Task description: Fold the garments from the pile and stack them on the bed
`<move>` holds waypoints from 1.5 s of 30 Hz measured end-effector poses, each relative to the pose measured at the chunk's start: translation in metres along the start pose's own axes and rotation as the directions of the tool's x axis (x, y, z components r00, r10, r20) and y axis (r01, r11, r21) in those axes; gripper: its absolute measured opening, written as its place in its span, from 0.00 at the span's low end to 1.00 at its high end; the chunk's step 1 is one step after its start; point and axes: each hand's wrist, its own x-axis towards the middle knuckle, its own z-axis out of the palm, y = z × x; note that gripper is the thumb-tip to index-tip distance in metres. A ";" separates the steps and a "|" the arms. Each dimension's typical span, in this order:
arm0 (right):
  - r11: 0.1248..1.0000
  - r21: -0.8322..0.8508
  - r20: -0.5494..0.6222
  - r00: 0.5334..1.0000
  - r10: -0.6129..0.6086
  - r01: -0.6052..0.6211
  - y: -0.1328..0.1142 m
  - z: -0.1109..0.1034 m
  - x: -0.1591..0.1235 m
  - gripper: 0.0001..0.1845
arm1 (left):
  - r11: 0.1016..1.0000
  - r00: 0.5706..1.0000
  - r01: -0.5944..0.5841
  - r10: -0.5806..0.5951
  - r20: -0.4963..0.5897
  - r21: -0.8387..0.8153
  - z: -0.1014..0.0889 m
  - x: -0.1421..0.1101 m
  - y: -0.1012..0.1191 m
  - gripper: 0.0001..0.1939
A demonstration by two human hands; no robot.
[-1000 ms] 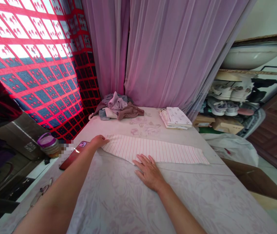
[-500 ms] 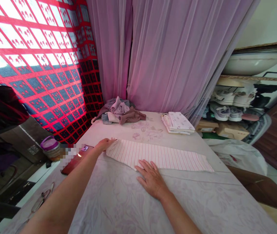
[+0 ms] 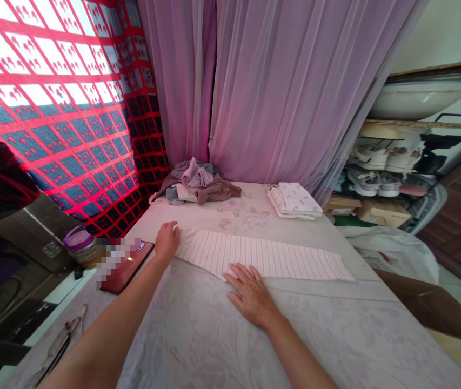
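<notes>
A pair of pink-and-white striped pants (image 3: 271, 256), folded lengthwise, lies flat across the bed. My left hand (image 3: 168, 239) is at its left end, fingers curled around the edge; the fingertips are partly hidden. My right hand (image 3: 251, 294) rests flat with fingers spread, its fingertips on the lower edge of the pants near the middle and its palm on the floral sheet (image 3: 198, 329).
Behind lies a heap of crumpled clothes (image 3: 198, 183); a folded cloth stack (image 3: 295, 201) sits at the back right. On the left are a red phone (image 3: 127, 270) and glasses (image 3: 58, 343). Purple curtains (image 3: 274, 97) hang behind. Shoes (image 3: 376, 181) fill a rack at right.
My left hand has shifted slightly left and its fingers have curled more at the end of the pants. The right hand stays in place. The view has turned slightly.
</notes>
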 end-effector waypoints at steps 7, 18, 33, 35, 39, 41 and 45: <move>1.000 0.005 0.004 1.000 0.011 -0.011 0.001 0.002 0.000 0.26 | 0.855 0.836 -0.509 0.462 0.295 0.102 0.034 -0.029 0.015 0.22; 1.000 -0.011 0.003 1.000 0.001 -0.001 0.002 0.004 0.000 0.26 | 0.850 0.878 -0.462 0.397 0.267 0.254 0.044 -0.013 0.026 0.18; 1.000 -0.006 -0.040 0.999 -0.013 0.013 0.000 0.002 0.000 0.25 | 0.760 0.770 -0.636 0.611 0.184 0.133 0.061 -0.057 0.033 0.23; 1.000 -0.006 -0.046 0.999 -0.017 0.017 0.000 0.001 0.000 0.25 | 0.731 0.733 -0.672 0.636 0.241 0.116 0.062 -0.078 0.036 0.24; 0.999 -0.013 -0.068 0.997 -0.033 0.032 0.001 0.002 -0.001 0.24 | 0.744 0.739 -0.655 0.595 0.316 0.130 0.059 -0.094 0.040 0.26; 0.999 -0.018 -0.091 0.995 -0.037 0.036 0.001 0.003 -0.002 0.24 | 0.749 0.740 -0.649 0.581 0.339 0.133 0.055 -0.092 0.042 0.26; 1.000 -0.008 -0.157 0.988 -0.014 0.013 0.000 0.005 -0.004 0.23 | 0.750 0.740 -0.647 0.575 0.349 0.137 0.051 -0.091 0.045 0.29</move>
